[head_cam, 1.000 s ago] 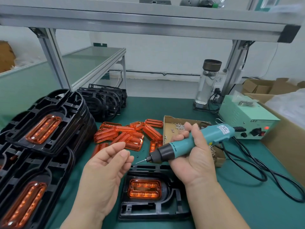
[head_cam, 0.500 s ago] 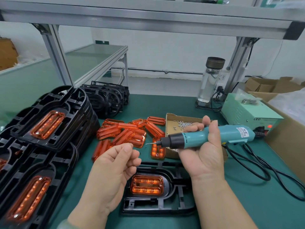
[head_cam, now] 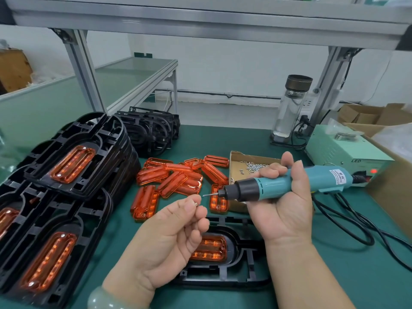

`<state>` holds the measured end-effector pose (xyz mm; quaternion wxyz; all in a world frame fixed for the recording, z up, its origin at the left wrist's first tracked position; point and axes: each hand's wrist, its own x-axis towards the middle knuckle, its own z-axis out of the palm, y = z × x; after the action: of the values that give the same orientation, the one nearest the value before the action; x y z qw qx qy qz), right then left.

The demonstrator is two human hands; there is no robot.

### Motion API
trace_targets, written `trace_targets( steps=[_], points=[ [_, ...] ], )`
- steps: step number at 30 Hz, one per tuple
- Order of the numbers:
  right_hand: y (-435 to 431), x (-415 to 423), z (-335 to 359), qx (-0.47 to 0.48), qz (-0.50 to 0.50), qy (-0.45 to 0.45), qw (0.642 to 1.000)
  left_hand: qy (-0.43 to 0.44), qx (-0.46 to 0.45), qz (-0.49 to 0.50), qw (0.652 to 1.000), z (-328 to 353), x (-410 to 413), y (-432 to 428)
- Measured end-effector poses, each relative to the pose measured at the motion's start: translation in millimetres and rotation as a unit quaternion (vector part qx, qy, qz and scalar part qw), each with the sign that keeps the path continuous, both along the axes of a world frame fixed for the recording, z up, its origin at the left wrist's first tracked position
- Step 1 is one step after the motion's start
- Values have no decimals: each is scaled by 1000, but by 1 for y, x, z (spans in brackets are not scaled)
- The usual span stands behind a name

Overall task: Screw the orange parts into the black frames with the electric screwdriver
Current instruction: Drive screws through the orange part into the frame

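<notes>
Moved: left hand [head_cam: 169, 237] raised to screwdriver [head_cam: 274, 185] tip | Grip: left pinches screw [head_cam: 196, 204], right hand [head_cam: 283, 210] wraps screwdriver | 6 o'clock: frame [head_cam: 243, 266] with orange part [head_cam: 211, 249] probably awaits screws | 9 o'clock: finished stacks [head_cam: 73, 163] | 12 o'clock: loose orange parts [head_cam: 176, 178] remain

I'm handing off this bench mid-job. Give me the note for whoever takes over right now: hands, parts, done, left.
Left hand: pinches a small screw, just off the bit.
Right hand: grips the electric screwdriver, bit pointing at the screw.
Front black frame lies on the green mat with an orange part seated, partly hidden by the left hand.
Loose orange parts and the cardboard box of screws lie behind it.
Done: stacked frames at left show orange parts with screw heads in.
Left: seat the screw on the bit, drive it into the front frame, then work through the loose parts.
</notes>
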<state>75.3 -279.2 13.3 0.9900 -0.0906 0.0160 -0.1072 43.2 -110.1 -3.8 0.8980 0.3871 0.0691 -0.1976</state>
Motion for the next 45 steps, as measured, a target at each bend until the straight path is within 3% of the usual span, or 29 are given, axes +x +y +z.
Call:
trace_targets(
  steps=[7,16,45],
  points=[
    [3,-2,0,-8,4,-5,1000,50,-88,-3,995,0,2,1],
    [2,-2,-1,-26,2,-13,1000,27,-80,0,996,-1,1,-1],
    [1,-3,-1,-79,-2,-41,996,-162,119,34,979,-10,1,-2]
  ],
)
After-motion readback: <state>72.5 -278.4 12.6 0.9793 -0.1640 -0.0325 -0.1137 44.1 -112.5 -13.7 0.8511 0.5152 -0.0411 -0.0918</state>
